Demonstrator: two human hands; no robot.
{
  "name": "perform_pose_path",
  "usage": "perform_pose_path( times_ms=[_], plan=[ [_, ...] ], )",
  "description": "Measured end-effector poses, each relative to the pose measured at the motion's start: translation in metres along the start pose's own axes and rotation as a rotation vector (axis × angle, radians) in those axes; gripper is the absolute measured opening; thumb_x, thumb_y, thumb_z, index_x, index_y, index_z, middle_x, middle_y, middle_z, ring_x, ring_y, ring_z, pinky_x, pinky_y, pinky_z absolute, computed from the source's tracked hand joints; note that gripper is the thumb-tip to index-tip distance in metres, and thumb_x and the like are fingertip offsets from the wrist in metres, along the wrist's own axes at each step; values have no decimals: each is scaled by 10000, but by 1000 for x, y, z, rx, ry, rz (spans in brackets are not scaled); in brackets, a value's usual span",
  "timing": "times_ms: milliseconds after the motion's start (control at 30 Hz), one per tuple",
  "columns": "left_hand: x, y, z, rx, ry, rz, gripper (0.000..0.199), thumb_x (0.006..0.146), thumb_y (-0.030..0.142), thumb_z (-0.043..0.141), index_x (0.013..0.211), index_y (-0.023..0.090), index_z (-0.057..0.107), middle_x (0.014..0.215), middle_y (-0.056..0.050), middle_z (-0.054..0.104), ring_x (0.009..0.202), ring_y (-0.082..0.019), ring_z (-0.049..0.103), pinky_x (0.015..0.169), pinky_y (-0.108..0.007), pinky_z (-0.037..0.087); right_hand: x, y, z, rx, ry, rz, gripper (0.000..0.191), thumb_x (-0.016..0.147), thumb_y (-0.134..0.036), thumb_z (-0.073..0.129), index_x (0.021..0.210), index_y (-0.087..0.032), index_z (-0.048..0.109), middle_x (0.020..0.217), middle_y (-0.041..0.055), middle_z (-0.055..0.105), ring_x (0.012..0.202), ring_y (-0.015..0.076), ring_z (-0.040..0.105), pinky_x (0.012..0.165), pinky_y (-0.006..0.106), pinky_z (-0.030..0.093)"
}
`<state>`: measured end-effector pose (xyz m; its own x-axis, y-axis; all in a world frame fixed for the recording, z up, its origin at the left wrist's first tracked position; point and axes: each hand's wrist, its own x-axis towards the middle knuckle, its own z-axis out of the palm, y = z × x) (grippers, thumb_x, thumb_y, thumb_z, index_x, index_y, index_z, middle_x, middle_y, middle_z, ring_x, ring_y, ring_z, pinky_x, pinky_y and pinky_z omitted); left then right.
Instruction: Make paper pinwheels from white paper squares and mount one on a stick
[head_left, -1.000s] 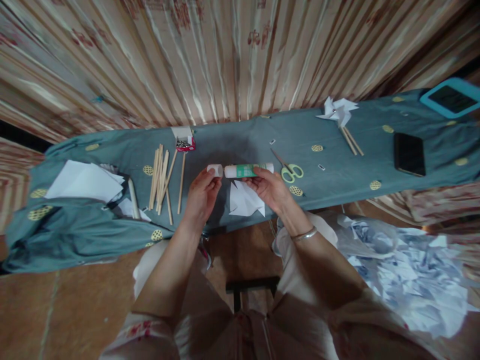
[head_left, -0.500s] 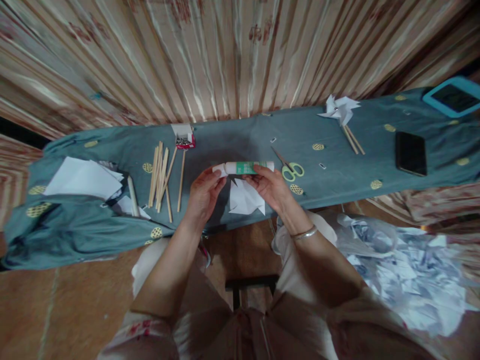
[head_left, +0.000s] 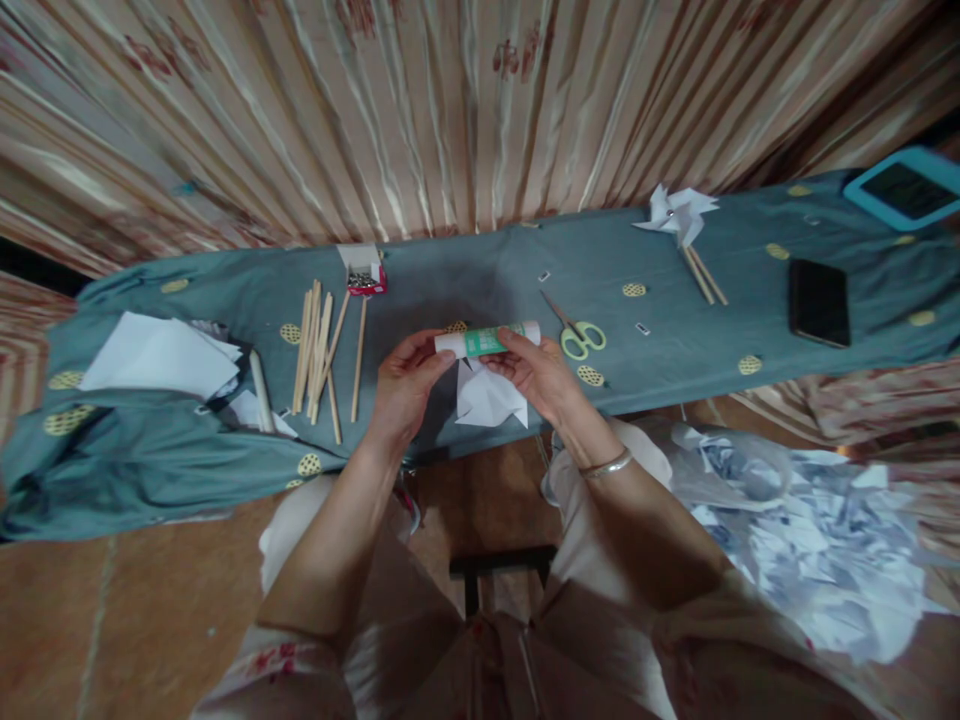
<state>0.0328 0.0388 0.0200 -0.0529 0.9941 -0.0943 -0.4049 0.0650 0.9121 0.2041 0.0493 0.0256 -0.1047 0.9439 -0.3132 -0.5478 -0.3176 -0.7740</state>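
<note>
A white and green glue stick [head_left: 487, 341] is held level above the table, between both hands. My left hand [head_left: 409, 375] pinches its white capped end with thumb and fingers. Around the other end is my right hand [head_left: 536, 375], closed with the thumb on top. Just below the stick, a folded white paper piece [head_left: 491, 397] with cut points lies on the cloth, partly covered by my right fingers. Green-handled scissors [head_left: 576, 335] rest to the right of my right hand.
On the blue-green cloth lie several wooden sticks [head_left: 313, 350], a red box of metal pins [head_left: 366, 278], white paper sheets [head_left: 157, 355], a paper pinwheel [head_left: 679, 213], a black phone [head_left: 819, 302] and a blue-framed tablet [head_left: 904, 190]. A bag of paper pieces [head_left: 817, 550] stands at lower right.
The cap end and the body of the glue stick have come together, and the gap between them has closed. The stick tilts slightly more. The paper below stays put.
</note>
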Motion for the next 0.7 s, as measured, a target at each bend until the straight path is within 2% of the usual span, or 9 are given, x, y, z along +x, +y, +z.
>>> perform_pose_path(
  times_ms=[200, 467, 600, 700],
  plan=[
    [-3, -2, -5, 120, 25, 15, 373, 551, 263, 897, 883, 203, 738, 862, 1, 741, 836, -139, 669, 885, -296, 514, -2, 3, -1, 14, 7, 49, 381, 501, -403, 953, 703, -178, 720, 674, 4, 754, 616, 128, 713, 642, 215, 616],
    [-4, 0, -6, 284, -33, 70, 440, 540, 344, 918, 922, 188, 764, 937, -42, 765, 855, -195, 691, 864, -351, 546, 0, 6, 0, -78, -60, 46, 352, 581, -413, 920, 736, -178, 709, 688, 3, 745, 624, 122, 703, 661, 229, 605],
    [-3, -4, -10, 383, -55, 97, 480, 508, 389, 923, 898, 158, 764, 891, -53, 754, 794, -194, 675, 798, -337, 545, -2, 6, 2, -127, -89, 62, 440, 505, -476, 936, 741, -181, 711, 678, -5, 739, 617, 111, 692, 631, 213, 586],
    [0, -4, -19, 455, 7, 101, 489, 526, 412, 895, 915, 148, 760, 866, -49, 747, 769, -189, 662, 764, -319, 537, -4, 2, -1, -184, -105, 50, 512, 492, -549, 918, 791, -186, 717, 725, 9, 757, 651, 111, 698, 623, 203, 567]
  ],
)
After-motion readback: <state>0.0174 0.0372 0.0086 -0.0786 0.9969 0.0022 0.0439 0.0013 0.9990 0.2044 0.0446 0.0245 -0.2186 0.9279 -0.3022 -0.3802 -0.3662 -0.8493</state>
